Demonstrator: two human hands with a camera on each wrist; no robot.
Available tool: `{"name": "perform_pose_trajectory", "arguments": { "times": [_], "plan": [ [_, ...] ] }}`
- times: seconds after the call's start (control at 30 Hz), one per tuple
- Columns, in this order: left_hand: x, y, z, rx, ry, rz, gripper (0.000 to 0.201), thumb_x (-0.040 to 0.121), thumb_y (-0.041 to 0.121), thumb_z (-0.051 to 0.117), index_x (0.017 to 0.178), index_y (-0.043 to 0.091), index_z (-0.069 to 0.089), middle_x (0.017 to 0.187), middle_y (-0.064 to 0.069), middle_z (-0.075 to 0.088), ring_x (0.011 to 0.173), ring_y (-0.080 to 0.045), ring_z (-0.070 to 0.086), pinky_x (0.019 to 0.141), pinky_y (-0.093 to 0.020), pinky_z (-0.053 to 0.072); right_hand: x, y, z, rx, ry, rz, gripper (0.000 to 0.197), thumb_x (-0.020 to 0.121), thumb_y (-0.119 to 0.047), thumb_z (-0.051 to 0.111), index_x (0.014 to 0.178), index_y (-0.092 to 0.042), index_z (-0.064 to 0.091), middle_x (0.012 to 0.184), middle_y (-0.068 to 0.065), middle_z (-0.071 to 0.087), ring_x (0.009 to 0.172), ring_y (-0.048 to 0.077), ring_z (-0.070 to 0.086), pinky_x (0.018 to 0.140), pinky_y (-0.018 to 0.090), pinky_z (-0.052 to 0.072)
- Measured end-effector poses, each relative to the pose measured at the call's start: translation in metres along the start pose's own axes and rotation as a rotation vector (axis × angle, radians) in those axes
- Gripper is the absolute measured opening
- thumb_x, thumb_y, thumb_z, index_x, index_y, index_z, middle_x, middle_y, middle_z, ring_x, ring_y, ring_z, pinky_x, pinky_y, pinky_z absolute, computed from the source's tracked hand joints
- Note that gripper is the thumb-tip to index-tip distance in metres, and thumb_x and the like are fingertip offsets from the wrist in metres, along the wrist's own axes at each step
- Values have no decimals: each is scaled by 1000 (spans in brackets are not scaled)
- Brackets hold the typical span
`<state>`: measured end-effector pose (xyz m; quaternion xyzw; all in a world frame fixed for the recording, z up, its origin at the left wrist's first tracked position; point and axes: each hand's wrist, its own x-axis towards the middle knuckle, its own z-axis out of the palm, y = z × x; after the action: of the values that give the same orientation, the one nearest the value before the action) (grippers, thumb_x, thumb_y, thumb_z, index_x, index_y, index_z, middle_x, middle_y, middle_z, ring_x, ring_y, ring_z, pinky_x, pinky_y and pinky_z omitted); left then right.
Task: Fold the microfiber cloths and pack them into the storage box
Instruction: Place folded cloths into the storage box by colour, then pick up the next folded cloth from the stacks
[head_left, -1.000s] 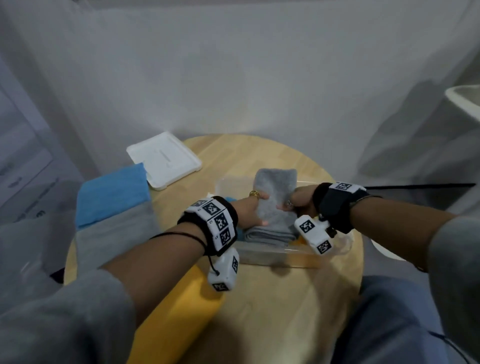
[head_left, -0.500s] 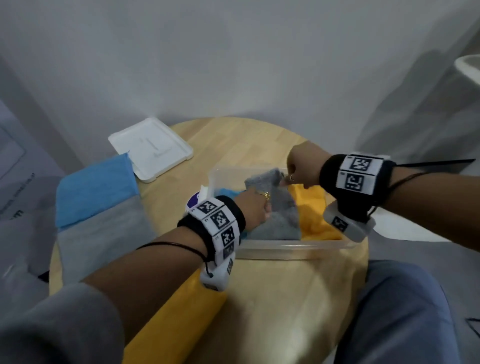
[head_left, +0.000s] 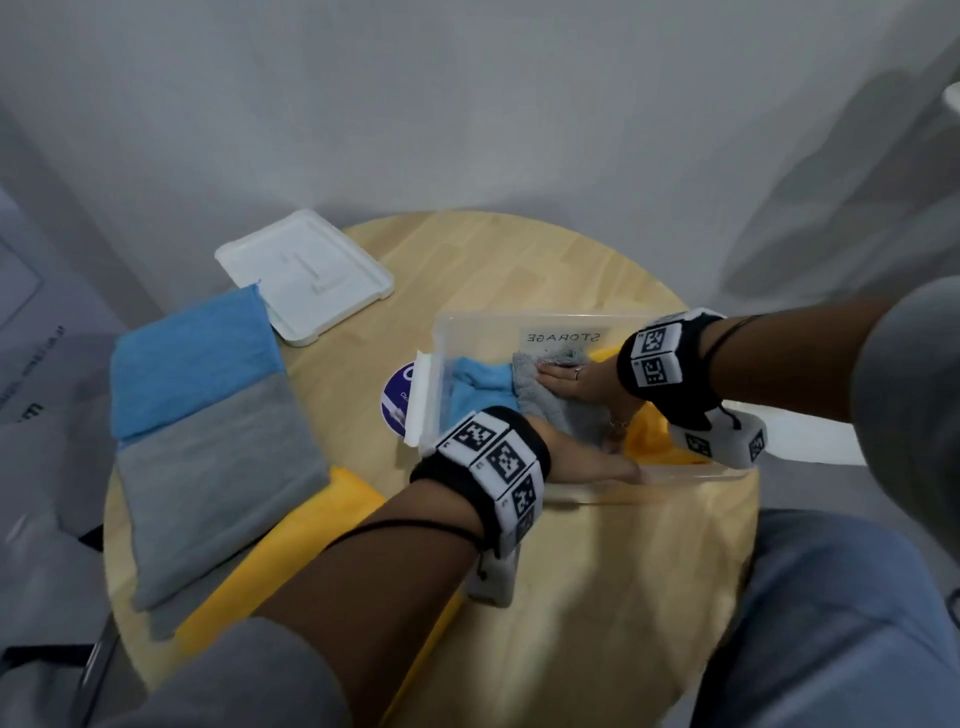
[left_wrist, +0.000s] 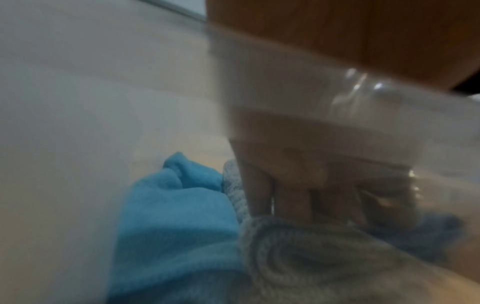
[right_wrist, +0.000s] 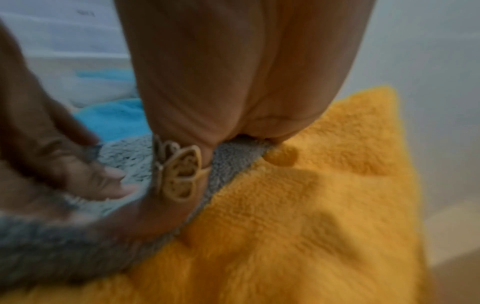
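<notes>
Inside the clear storage box (head_left: 524, 327) on the round wooden bench (head_left: 519, 260), the right hand (head_left: 571, 382) lies flat on the folded grey cloth (head_left: 556, 410), its fingers (head_left: 548, 370) straight and close together, pressing the cloth down. The right wrist view shows the palm bearing on the grey cloth's edge, with a ring on one finger and the yellow cloth (right_wrist: 324, 205) packed just beside the heel of the hand. The left hand (head_left: 587, 462) reaches into the near side of the box below the right fingers; its fingers (right_wrist: 85, 181) rest loosely extended on the grey cloth, gripping nothing. A folded blue cloth (head_left: 478, 384) sits in the box just beyond the right fingertips, touching the grey cloth. Through the blurred left wrist view the grey cloth (left_wrist: 298, 257) and blue cloth (left_wrist: 176, 216) lie side by side under the right fingers (left_wrist: 291, 199). Well away from both hands, a stack of flat cloths (head_left: 208, 415), blue, grey and yellow, hangs over the bench edge, and the white lid (head_left: 306, 275) lies beyond it.
</notes>
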<state>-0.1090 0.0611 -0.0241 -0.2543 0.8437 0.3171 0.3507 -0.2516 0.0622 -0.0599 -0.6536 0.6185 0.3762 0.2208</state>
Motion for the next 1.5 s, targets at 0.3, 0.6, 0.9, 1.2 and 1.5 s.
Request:
{"name": "perform_pose_trajectory", "arguments": {
  "times": [0.3, 0.6, 0.9, 1.2, 1.5],
  "plan": [
    [14, -7, 1, 108, -148, -16, 99, 72, 76, 53, 147, 18, 25, 153, -5, 28, 139, -25, 29, 110, -37, 24, 26, 9, 10, 190, -55, -91, 116, 83, -30, 69, 141, -11, -30, 151, 8, -34, 146, 25, -6, 117, 42, 13],
    [-73, -70, -7, -100, 274, 326, 77, 79, 50, 69, 143, 26, 33, 139, 17, 41, 120, 2, 39, 100, -8, 29, -44, 8, -84, 533, 465, -9, 37, 85, 4, 54, 117, -11, 65, 105, 5, 70, 95, 12, 64, 79, 20, 42],
    [-140, -303, -21, -248, 1032, -296, 28, 81, -4, 54, 100, 9, 70, 109, -10, 67, 99, -28, 61, 82, -26, 42, 15, -153, -208, 506, 677, -214, 14, 87, -13, 53, 81, -17, 65, 90, 5, 73, 78, 16, 68, 80, 23, 51],
    [-87, -405, -29, 61, 902, -527, 46, 84, 28, 63, 128, 21, 54, 128, -7, 50, 118, -28, 51, 101, -31, 37, 169, -217, -221, 782, 674, 52, 39, 90, -20, 55, 124, -4, 47, 129, 19, 43, 116, 38, 50, 97, 39, 42],
    [-71, -443, -27, 17, 869, -409, 44, 88, 32, 59, 128, 14, 54, 130, -9, 56, 120, -26, 51, 101, -33, 39, 203, -220, -232, 1146, 596, -10, 65, 85, -30, 64, 136, -17, 27, 125, 17, 52, 113, 36, 53, 90, 36, 42]
  ]
}}
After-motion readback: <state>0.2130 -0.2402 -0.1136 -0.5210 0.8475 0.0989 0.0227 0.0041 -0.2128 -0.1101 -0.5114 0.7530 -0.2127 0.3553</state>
